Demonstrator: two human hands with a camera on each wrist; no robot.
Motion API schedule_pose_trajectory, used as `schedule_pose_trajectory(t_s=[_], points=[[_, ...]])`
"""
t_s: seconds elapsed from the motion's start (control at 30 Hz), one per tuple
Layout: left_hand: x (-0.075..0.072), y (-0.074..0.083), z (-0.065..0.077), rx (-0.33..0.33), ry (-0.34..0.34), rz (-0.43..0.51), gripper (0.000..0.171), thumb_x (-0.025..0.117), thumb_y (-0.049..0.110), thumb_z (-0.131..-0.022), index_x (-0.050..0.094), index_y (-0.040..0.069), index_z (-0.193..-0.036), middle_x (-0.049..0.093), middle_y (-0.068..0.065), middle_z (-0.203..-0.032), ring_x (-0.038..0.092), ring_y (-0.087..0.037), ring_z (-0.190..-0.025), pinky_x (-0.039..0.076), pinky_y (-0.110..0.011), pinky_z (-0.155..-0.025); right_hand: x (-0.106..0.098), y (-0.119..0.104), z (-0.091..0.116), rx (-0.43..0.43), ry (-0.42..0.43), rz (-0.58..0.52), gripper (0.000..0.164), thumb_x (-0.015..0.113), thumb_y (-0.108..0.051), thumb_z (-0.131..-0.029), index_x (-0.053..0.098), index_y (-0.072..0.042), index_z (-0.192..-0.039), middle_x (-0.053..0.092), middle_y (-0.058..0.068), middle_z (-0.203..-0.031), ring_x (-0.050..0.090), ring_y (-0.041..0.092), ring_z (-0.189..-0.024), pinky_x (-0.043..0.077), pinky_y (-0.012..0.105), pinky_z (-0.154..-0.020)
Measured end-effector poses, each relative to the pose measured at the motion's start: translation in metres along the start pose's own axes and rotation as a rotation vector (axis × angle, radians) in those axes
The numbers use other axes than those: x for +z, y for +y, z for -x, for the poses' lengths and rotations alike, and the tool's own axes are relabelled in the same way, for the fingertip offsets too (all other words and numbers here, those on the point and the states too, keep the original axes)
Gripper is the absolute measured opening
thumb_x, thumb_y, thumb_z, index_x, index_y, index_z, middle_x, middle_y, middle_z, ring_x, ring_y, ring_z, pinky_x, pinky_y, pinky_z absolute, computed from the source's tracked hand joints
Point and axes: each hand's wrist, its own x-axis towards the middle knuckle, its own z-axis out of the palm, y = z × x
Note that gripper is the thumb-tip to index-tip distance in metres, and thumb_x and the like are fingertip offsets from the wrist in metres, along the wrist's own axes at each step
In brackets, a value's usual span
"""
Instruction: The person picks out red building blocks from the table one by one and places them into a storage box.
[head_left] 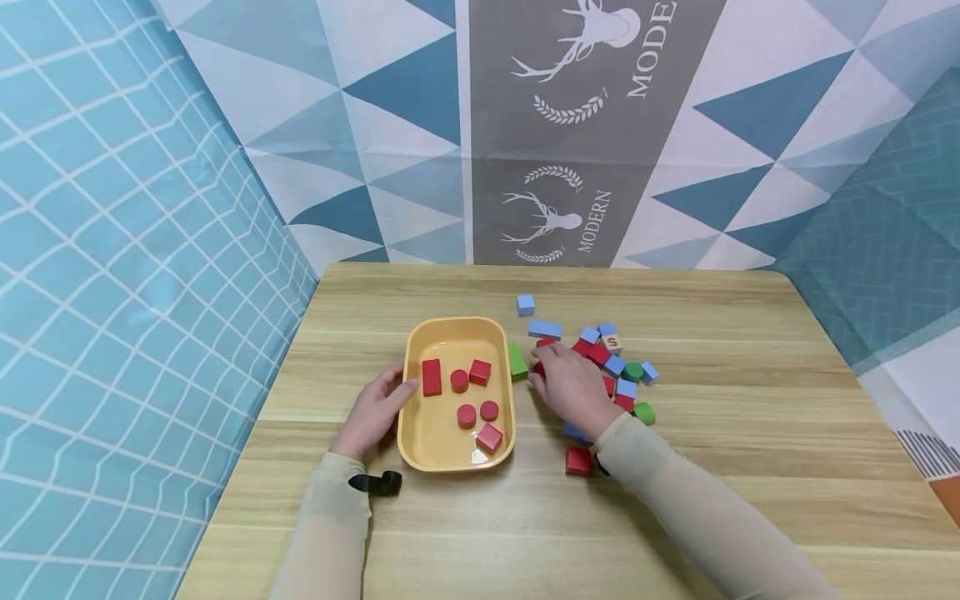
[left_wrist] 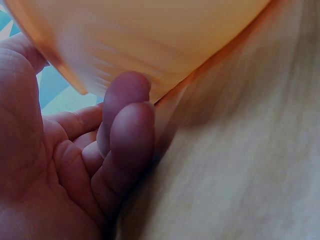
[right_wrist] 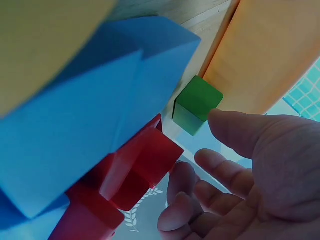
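A yellow plastic tray (head_left: 454,468) lies on the table with several red blocks inside, among them a rectangular block (head_left: 431,377) and a short cylinder (head_left: 459,381). My left hand (head_left: 377,410) holds its left side, thumb over the rim and fingers against the outer wall (left_wrist: 165,40). To the right of the tray, my right hand (head_left: 573,385) reaches over a loose pile of blocks. In the right wrist view its thumb stands apart from the fingers, whose tips are right at a red block (right_wrist: 155,160). A green block (right_wrist: 197,102) sits between that hand and the tray.
Around the right hand lie blue, red and green blocks, with a lettered wooden cube (head_left: 612,343). Behind them are a blue cube (head_left: 525,305) and a long blue block (head_left: 545,330). A red block (head_left: 578,461) lies near the right wrist. Patterned cloth (head_left: 405,125) hangs behind the table.
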Motion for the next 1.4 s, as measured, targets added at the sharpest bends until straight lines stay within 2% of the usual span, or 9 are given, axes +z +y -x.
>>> schedule_pose_trajectory(t_s=[0.23, 0.43, 0.57, 0.67, 0.87, 1.07, 1.23, 1.4], points=[[0.0, 0.0, 0.0, -0.011, -0.004, 0.018, 0.053, 0.053, 0.018, -0.104, 0.036, -0.008, -0.146, 0.047, -0.026, -0.139, 0.055, -0.035, -0.113, 0.05, -0.05, -0.094, 0.0, 0.002, -0.001, 0.021, 0.004, 0.025, 0.053, 0.075, -0.032, -0.088, 0.059, -0.007, -0.132, 0.057, 0.014, -0.125, 0.056, 0.028, -0.105, 0.057, 0.051, -0.082], [0.0, 0.0, 0.0, -0.015, -0.007, 0.018, 0.052, 0.053, 0.018, -0.104, 0.036, -0.007, -0.146, 0.046, -0.026, -0.14, 0.055, -0.034, -0.114, 0.05, -0.05, -0.094, -0.002, 0.002, 0.001, 0.023, -0.048, 0.048, 0.055, 0.08, -0.03, -0.084, 0.061, -0.006, -0.13, 0.055, 0.015, -0.124, 0.055, 0.029, -0.103, 0.058, 0.048, -0.08], [0.0, 0.0, 0.001, -0.014, -0.001, 0.013, 0.054, 0.054, 0.019, -0.103, 0.035, -0.007, -0.146, 0.046, -0.026, -0.14, 0.055, -0.034, -0.114, 0.049, -0.05, -0.095, -0.004, 0.003, 0.003, 0.01, -0.1, 0.049, 0.049, 0.082, -0.03, -0.082, 0.067, -0.008, -0.123, 0.059, 0.012, -0.113, 0.054, 0.026, -0.094, 0.059, 0.043, -0.075], [0.0, 0.0, 0.001, -0.009, -0.001, 0.013, 0.054, 0.053, 0.019, -0.104, 0.035, -0.007, -0.147, 0.046, -0.026, -0.14, 0.055, -0.034, -0.114, 0.05, -0.05, -0.094, -0.004, 0.005, 0.005, -0.022, -0.133, 0.071, 0.038, 0.082, -0.03, -0.081, 0.072, -0.013, -0.113, 0.059, 0.008, -0.106, 0.052, 0.023, -0.089, 0.059, 0.039, -0.072], [0.0, -0.002, 0.0, -0.013, -0.004, 0.024, 0.054, 0.053, 0.019, -0.104, 0.034, -0.007, -0.147, 0.045, -0.026, -0.141, 0.054, -0.034, -0.115, 0.05, -0.049, -0.095, -0.003, 0.01, 0.006, -0.101, -0.153, 0.093, 0.021, 0.081, -0.026, -0.083, 0.074, -0.017, -0.1, 0.064, 0.005, -0.105, 0.053, 0.022, -0.088, 0.058, 0.036, -0.073], [-0.005, -0.02, -0.009, -0.023, -0.007, 0.033, 0.054, 0.053, 0.02, -0.104, 0.034, -0.004, -0.149, 0.045, -0.023, -0.142, 0.055, -0.032, -0.114, 0.05, -0.048, -0.094, -0.005, 0.013, 0.001, -0.177, -0.173, 0.059, 0.028, 0.076, -0.026, -0.088, 0.073, -0.018, -0.115, 0.069, 0.001, -0.108, 0.053, 0.019, -0.089, 0.057, 0.034, -0.074], [-0.006, -0.032, -0.014, -0.021, 0.011, 0.012, 0.056, 0.056, 0.028, -0.103, 0.037, 0.002, -0.148, 0.047, -0.018, -0.142, 0.057, -0.025, -0.112, 0.052, -0.043, -0.093, -0.005, 0.013, -0.007, -0.119, -0.2, 0.002, 0.04, 0.069, -0.028, -0.093, 0.06, -0.017, -0.131, 0.067, 0.003, -0.108, 0.057, 0.016, -0.081, 0.057, 0.033, -0.066], [-0.005, -0.034, -0.014, -0.015, 0.032, 0.012, 0.056, 0.058, 0.031, -0.101, 0.041, 0.003, -0.146, 0.05, -0.016, -0.139, 0.059, -0.023, -0.109, 0.055, -0.039, -0.089, -0.003, 0.013, -0.018, -0.089, -0.212, 0.042, 0.053, 0.069, -0.029, -0.094, 0.051, -0.013, -0.141, 0.066, 0.008, -0.109, 0.06, 0.019, -0.08, 0.06, 0.037, -0.069]])
